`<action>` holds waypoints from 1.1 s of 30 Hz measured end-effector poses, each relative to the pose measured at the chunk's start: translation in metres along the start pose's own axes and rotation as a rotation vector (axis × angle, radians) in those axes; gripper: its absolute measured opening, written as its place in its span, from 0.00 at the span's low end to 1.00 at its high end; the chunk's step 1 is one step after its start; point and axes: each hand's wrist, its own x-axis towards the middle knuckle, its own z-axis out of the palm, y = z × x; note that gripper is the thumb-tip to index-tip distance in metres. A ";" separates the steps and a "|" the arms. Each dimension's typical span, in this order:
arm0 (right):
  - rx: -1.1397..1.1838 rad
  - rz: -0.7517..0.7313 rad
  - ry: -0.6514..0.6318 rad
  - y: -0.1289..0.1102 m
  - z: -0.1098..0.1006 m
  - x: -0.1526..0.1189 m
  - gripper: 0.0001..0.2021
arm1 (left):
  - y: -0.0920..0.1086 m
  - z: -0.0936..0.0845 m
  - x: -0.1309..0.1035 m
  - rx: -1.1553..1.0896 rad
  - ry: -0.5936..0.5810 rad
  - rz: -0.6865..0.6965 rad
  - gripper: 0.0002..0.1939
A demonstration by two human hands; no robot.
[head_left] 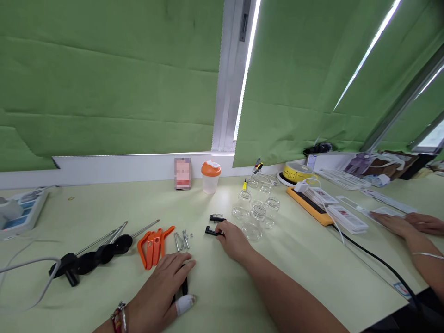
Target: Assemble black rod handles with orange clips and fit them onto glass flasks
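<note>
My left hand (161, 289) lies palm down with fingers stretched out, a white wrap on its thumb. Under it, a black object (185, 282) shows between thumb and fingers, mostly hidden. My right hand (234, 240) pinches a small black L-shaped plastic piece (211, 231) at the tabletop. Just beyond it rests a black part with a coil spring (217, 218). Several metal screws (182, 240) are scattered ahead of my left hand, with a tiny nut (191, 235) beside them. Orange plastic handle pieces (153, 247) are grouped to their left.
Black-handled metal rods (104, 253) and a white power strip (26, 215) lie left. Behind are a phone (182, 173) and an orange-lidded cup (211, 178). Glass jars (257, 217) stand right of my right hand, before an orange power strip (308, 206). Another person's hands (398, 226) rest far right.
</note>
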 end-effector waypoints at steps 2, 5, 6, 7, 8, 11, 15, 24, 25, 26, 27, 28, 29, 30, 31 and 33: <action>0.005 -0.004 -0.023 -0.002 -0.001 -0.003 0.11 | 0.000 -0.001 0.001 -0.001 0.030 0.001 0.27; 0.090 -0.054 -0.105 -0.009 -0.006 -0.011 0.13 | 0.001 -0.001 0.003 0.003 0.095 -0.019 0.25; 0.148 -0.078 -0.153 -0.014 -0.008 -0.014 0.14 | 0.001 -0.001 0.003 0.004 0.122 -0.033 0.25; 0.218 -0.100 -0.216 -0.018 -0.010 -0.018 0.13 | 0.002 0.000 0.003 0.001 0.147 -0.048 0.26; 0.288 -0.117 -0.295 -0.023 -0.012 -0.022 0.13 | 0.003 0.000 0.004 -0.006 0.168 -0.062 0.26; 0.449 -0.169 -0.522 -0.036 -0.014 -0.031 0.14 | 0.007 -0.002 0.006 -0.048 0.180 -0.067 0.27; 0.492 -0.216 -0.604 -0.041 -0.008 -0.037 0.12 | 0.014 -0.007 0.012 -0.133 0.051 0.031 0.20; 0.207 -0.126 -0.001 -0.016 -0.001 -0.009 0.13 | 0.033 -0.015 0.029 -0.206 0.024 -0.036 0.06; 0.148 -0.077 0.067 -0.011 -0.001 -0.004 0.15 | 0.034 -0.015 0.031 -0.199 0.016 -0.046 0.07; 0.095 -0.037 0.104 -0.007 -0.001 0.000 0.16 | 0.034 -0.014 0.032 -0.192 0.010 -0.060 0.07; 0.053 -0.007 0.121 -0.004 0.000 0.003 0.16 | 0.034 -0.014 0.033 -0.187 0.006 -0.076 0.07; 0.022 0.013 0.124 -0.001 0.001 0.006 0.17 | 0.033 -0.013 0.034 -0.183 0.002 -0.091 0.08; 0.001 0.025 0.123 0.001 0.002 0.007 0.17 | 0.033 -0.012 0.035 -0.180 0.002 -0.102 0.08; -0.013 0.032 0.122 0.003 0.003 0.008 0.17 | 0.032 -0.011 0.035 -0.177 0.003 -0.108 0.08; -0.021 0.036 0.120 0.003 0.004 0.009 0.17 | 0.031 -0.010 0.035 -0.176 0.004 -0.110 0.07; -0.033 0.038 0.118 0.004 0.005 0.009 0.16 | 0.031 -0.007 0.035 -0.178 0.011 -0.113 0.06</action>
